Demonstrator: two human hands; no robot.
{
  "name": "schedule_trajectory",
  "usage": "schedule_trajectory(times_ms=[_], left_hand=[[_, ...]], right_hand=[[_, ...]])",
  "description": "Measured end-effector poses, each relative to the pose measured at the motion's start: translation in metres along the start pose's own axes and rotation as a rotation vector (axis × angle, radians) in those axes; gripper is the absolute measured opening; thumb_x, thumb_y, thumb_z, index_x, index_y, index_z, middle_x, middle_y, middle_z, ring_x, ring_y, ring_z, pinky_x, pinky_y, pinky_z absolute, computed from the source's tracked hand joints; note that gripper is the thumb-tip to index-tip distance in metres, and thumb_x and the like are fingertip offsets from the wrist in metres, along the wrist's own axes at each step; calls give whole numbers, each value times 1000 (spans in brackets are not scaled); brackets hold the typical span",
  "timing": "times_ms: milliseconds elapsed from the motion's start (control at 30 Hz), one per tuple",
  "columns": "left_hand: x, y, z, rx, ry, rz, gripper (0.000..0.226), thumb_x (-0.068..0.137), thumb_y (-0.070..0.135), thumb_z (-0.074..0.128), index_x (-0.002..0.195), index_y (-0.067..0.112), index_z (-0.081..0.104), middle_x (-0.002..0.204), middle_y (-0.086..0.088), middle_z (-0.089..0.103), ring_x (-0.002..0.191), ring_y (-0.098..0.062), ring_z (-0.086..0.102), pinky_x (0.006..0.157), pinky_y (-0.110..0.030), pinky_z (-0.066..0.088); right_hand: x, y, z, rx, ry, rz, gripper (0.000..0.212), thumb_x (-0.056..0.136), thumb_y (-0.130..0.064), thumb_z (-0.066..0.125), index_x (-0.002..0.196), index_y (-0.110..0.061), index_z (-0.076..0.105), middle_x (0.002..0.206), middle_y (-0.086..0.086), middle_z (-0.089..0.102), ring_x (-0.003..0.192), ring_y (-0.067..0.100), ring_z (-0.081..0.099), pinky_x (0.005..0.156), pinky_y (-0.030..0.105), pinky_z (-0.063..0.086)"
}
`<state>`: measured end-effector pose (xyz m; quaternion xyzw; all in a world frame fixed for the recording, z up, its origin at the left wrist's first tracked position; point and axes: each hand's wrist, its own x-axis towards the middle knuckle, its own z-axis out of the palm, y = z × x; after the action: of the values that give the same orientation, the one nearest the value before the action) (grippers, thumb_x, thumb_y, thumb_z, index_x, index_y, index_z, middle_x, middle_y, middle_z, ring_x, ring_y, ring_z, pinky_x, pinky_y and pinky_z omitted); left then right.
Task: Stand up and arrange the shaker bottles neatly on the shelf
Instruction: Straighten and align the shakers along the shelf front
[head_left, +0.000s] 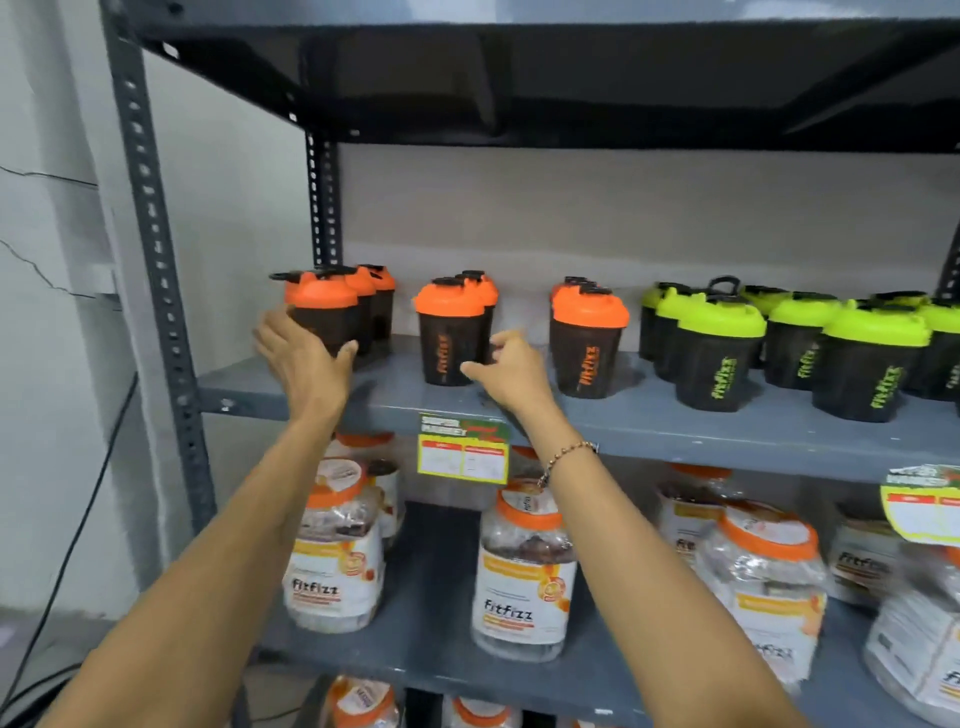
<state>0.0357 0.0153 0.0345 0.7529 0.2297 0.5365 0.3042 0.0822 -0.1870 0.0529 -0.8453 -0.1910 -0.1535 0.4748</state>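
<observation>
Black shaker bottles stand in rows running front to back on a grey metal shelf. Three rows at the left and middle have orange lids; several at the right have lime-green lids. My left hand grips the front orange-lidded bottle of the leftmost row, thumb on its right side. My right hand has its fingers apart and touches the lower right side of the front bottle in the second row. The third orange-lidded row stands untouched to the right.
Clear tubs with orange lids fill the shelf below. A yellow price tag hangs from the shelf edge between my arms. A perforated upright post and a wall close off the left side. Another shelf sits overhead.
</observation>
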Motion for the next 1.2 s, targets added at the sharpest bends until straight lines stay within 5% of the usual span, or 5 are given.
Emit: schedule_trajectory(times_ms=[133, 267, 467, 667, 1200], left_hand=[[33, -33, -1, -53, -194, -65, 110, 71, 26, 83, 145, -10, 10, 151, -29, 13, 142, -41, 8, 118, -44, 10], [53, -49, 3, -54, -382, -111, 119, 68, 30, 85, 148, -5, 5, 154, -23, 14, 144, -36, 15, 117, -45, 19], [60, -54, 13, -20, -543, -155, 90, 68, 25, 85, 130, 4, 23, 131, -19, 52, 119, -37, 52, 95, -45, 44], [58, -58, 18, 46, -542, -120, 81, 71, 31, 82, 126, 5, 29, 128, -17, 54, 112, -38, 55, 85, -45, 47], [52, -57, 11, 96, -545, -95, 76, 75, 39, 77, 126, 7, 31, 126, -16, 55, 110, -38, 57, 82, -46, 47]], right_hand=[[18, -5, 31, 135, 19, 77, 92, 63, -23, 86, 127, -1, 24, 135, 17, 40, 125, 32, 42, 105, 43, 38], [27, -5, 49, 166, 16, 144, 120, 60, -14, 87, 142, -3, 0, 145, 15, 24, 131, 29, 35, 104, 34, 33], [34, -4, 53, 132, -58, 205, 102, 68, -14, 83, 135, -6, 7, 134, 15, 47, 122, 30, 47, 94, 33, 37], [32, -3, 54, 47, 18, 223, 74, 69, -16, 81, 117, -7, 26, 125, 15, 54, 115, 31, 53, 100, 47, 44], [23, -6, 52, -44, 75, 217, 77, 66, -25, 84, 120, -7, 32, 126, 14, 54, 116, 31, 53, 98, 46, 45]])
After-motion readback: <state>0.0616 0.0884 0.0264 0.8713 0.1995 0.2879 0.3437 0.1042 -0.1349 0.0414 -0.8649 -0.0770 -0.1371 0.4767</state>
